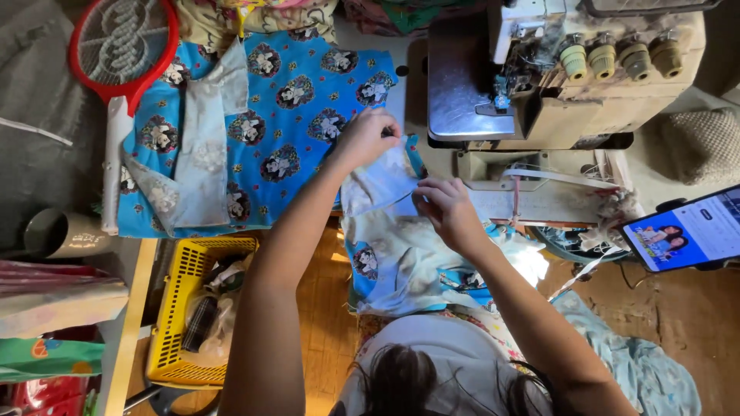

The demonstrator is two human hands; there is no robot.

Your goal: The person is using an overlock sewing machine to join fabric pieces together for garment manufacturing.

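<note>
Cloth [385, 254] is half hidden by both arms, dead center near the serger [539, 77]. Left hand [368, 137] at 12 and right hand [445, 209] at 3, fingers pinching its edge.

Counting what I'm seeing around my fingers

I'm seeing four thread cones [620, 55] beyond my fingers on one sewing machine [539, 77], one red racket-shaped swatter [123, 50] and one yellow basket [181, 308] off to their left, one phone [686, 229] to their right.
</note>
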